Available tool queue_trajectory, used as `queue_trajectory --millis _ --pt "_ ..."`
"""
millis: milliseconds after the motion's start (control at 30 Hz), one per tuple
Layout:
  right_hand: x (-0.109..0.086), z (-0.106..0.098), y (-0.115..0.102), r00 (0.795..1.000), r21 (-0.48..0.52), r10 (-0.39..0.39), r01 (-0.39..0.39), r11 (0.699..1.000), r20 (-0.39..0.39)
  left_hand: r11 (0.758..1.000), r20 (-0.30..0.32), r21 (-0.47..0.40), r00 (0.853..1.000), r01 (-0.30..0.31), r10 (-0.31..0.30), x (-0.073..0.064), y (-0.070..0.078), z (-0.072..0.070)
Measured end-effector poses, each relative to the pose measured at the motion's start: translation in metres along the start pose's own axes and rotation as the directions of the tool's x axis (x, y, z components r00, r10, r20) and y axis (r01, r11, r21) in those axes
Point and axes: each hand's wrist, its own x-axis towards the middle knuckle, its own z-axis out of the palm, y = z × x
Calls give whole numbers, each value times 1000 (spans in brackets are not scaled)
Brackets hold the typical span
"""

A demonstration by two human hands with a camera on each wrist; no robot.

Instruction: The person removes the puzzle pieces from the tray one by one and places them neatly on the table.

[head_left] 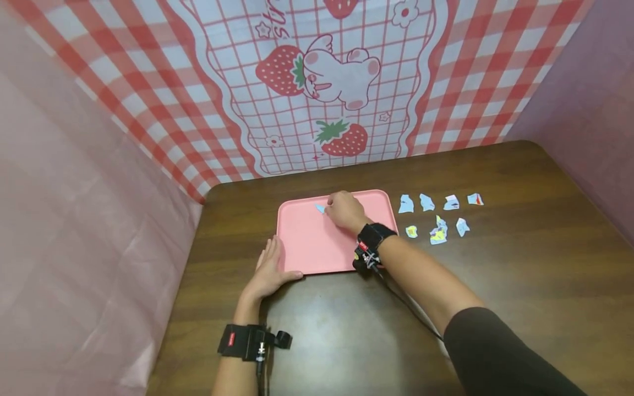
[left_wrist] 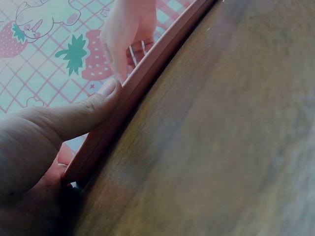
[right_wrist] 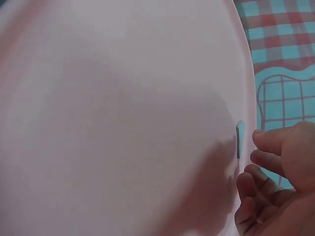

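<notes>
A pink tray lies on the wooden table. My left hand rests at its near left corner, fingers straight along the left side. In the left wrist view the left thumb lies against the tray's rim. Over the tray's far part is my right hand, its fingers loosely bent. A small light-blue, thin flat piece lies in the tray just left of the right fingertips. The right wrist view shows this piece close to the far rim, with a small gap between it and the fingers.
Several irregular flat pieces lie right of the tray in two rows, including a light-blue one, one with red and a larger blue-yellow one. A strawberry-print cloth hangs behind the table. A cable runs along the right forearm.
</notes>
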Motion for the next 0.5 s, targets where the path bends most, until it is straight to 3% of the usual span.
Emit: queue_trajectory --millis 333,500 --pt "1 16 -6 998 -133 -64 65 989 11 1000 -9 -1 1000 -1 1 -1 0 0" --pt "2 21 -6 996 -139 -86 83 987 -17 1000 -21 -6 1000 -2 2 -1 0 1"
